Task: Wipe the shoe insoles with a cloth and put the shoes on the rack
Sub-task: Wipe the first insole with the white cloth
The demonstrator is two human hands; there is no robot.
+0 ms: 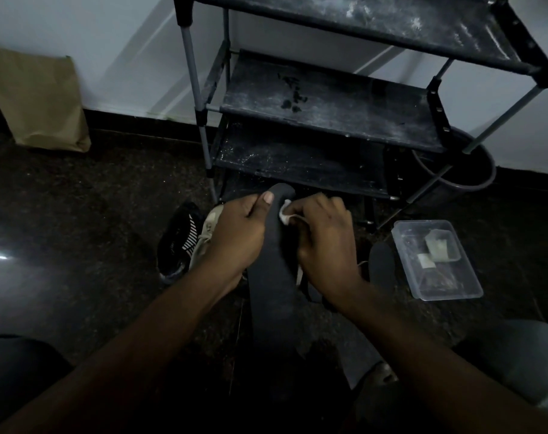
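Note:
A long black insole (274, 286) is held up in front of me, toe end pointing at the rack. My left hand (238, 233) grips its left edge near the toe, thumb on top. My right hand (324, 236) pinches a small white cloth (286, 211) against the insole's upper right side. A second black insole (382, 264) lies on the floor to the right. A black shoe with a striped lining (180, 242) and a beige shoe (208, 233) stand on the floor at left, partly hidden by my left hand. The black shoe rack (329, 108) stands straight ahead, its dusty shelves bare.
A clear plastic box (438, 261) with small pale pieces sits on the floor at right. A dark round bin (473, 170) stands behind the rack's right leg. A brown paper bag (38, 98) leans on the wall at far left. My knees frame the bottom corners.

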